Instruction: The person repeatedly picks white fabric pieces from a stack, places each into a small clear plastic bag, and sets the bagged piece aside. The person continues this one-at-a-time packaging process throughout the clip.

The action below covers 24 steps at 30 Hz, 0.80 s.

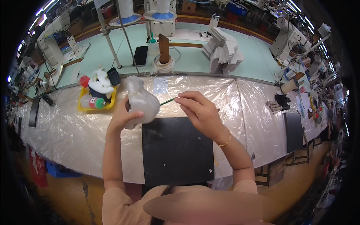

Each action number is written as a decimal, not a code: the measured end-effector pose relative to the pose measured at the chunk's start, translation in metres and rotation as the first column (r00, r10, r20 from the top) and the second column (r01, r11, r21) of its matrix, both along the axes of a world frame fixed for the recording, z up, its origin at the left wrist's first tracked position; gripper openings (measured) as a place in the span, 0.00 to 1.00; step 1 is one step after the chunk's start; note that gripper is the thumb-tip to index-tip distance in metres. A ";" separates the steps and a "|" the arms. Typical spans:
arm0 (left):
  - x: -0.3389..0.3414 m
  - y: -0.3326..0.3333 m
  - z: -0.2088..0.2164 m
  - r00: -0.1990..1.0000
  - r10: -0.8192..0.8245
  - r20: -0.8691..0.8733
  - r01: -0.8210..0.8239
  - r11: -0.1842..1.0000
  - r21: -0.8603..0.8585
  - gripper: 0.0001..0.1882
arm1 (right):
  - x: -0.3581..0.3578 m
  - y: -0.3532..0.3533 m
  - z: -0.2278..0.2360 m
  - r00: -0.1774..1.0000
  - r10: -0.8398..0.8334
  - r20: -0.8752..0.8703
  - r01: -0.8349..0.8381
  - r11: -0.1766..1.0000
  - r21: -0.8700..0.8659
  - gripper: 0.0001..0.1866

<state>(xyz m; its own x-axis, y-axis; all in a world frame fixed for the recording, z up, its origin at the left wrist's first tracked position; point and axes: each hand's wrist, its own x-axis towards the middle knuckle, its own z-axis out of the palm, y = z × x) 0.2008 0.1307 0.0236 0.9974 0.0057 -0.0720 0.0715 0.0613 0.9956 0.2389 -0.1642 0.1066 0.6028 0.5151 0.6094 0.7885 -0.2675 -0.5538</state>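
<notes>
My left hand grips a thick stack of white, curved, layered pieces, with the thumb across the lower front and the fingers mostly hidden behind. The stack is held up over the far left corner of a black mat. Between the fingertips of my right hand is a thin green stick, slanting toward the stack's right side. Its left end is at the stack's edge; whether it touches I cannot tell. What kind of tool the stick is cannot be made out.
Plastic film covers the table. To the left sits a yellow basket with bottles and white material. Beyond are a phone, a bottle, a white roll, another white stack and sewing machines.
</notes>
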 end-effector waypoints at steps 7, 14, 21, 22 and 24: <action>-0.112 -0.064 0.008 0.937 -0.287 -0.198 0.196 0.903 -0.383 0.53 | -0.060 0.021 -0.027 0.993 0.078 0.092 -0.073 0.995 -0.062 0.12; -0.140 -0.103 -0.019 0.771 -0.489 -0.409 0.403 0.871 -0.281 0.40 | -0.104 -0.011 -0.059 0.992 0.110 0.060 -0.068 0.872 -0.485 0.11; -0.151 -0.106 -0.010 0.778 -0.529 -0.339 0.503 0.848 -0.169 0.45 | -0.117 -0.040 -0.077 0.771 0.281 -0.571 -0.298 0.952 0.067 0.09; -0.149 -0.105 -0.005 0.754 -0.550 -0.359 0.549 0.828 -0.114 0.47 | -0.120 -0.047 -0.075 0.710 0.276 -0.648 -0.328 0.944 0.044 0.10; -0.143 -0.101 0.006 0.660 -0.656 -0.366 0.706 0.708 0.004 0.51 | -0.125 -0.063 -0.066 0.606 0.288 -0.741 -0.394 0.919 0.035 0.12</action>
<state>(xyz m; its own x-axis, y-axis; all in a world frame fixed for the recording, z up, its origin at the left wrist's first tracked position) 0.0581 0.0297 0.0297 0.6434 -0.6318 -0.4323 0.3459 -0.2639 0.9004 0.1140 -0.2268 0.0411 0.5837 0.8117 -0.0204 0.2005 -0.1684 -0.9651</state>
